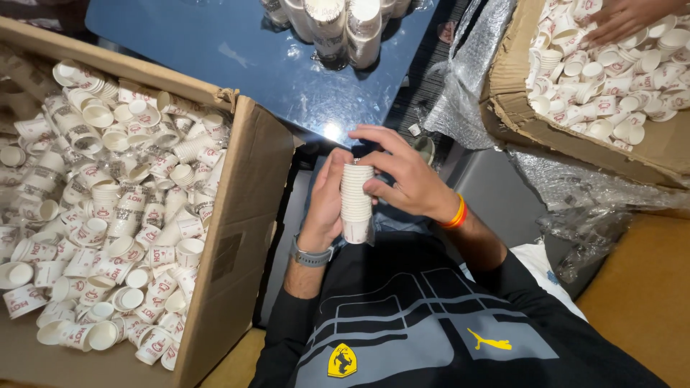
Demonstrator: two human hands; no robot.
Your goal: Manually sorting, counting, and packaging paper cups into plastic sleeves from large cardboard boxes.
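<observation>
2 hands steady a nested stack of small paper cups above the lap.

The left hand (327,197) wraps the stack of paper cups (356,201) from the side, fingers curled round it, while the right hand (402,176) pinches the upper cups with fingertips and thumb, seemingly to keep the column straight and tight; the stack stands nearly upright between both palms, its lowest cup clear of the dark shirt (424,316). On the person's left, an open cardboard box (241,215) holds loose white-and-red cups lying every way. Ahead, finished stacks (338,25) stand on a blue table (237,50). At the upper right, another person's hand (625,16) reaches into a 2nd box of cups (517,108), beside crumpled clear plastic wrap (467,79).
</observation>
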